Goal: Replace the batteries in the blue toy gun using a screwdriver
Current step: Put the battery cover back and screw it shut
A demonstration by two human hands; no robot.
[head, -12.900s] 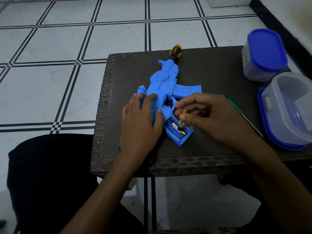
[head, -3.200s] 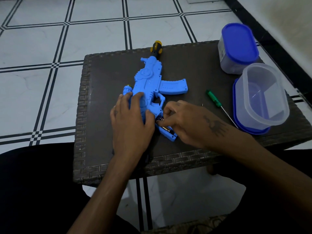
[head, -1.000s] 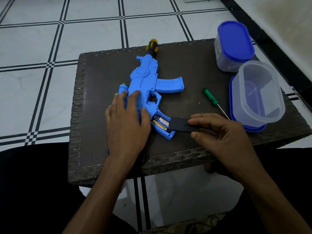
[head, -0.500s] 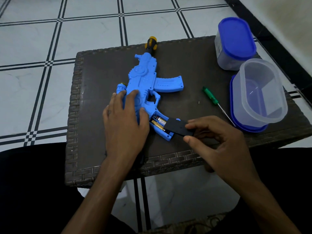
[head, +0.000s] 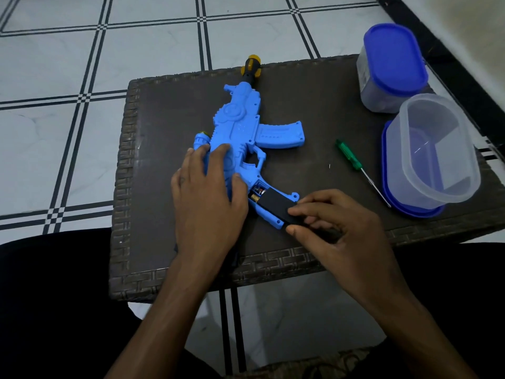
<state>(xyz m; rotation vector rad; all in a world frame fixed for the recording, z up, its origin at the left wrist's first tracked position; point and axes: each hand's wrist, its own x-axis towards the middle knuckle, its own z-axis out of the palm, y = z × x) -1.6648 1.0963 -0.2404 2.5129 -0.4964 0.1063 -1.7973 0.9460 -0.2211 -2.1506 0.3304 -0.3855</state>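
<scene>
Gun (head: 240, 132) flat on table (head: 169, 119), pinned under open left hand (head: 207, 192). Cover (head: 276, 205) pinched in right hand (head: 333, 225), half over batteries (head: 257, 193). Could jam if skewed. Loose screw (head: 329, 166) near screwdriver (head: 352, 160): easily knocked off.

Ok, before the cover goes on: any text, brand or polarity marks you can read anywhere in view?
None can be read.
Batteries: label print there, too small and blurred.
Blue toy gun: moulded relief only, no letters visible.
Black cover, green screwdriver, containers: no text visible.
</scene>
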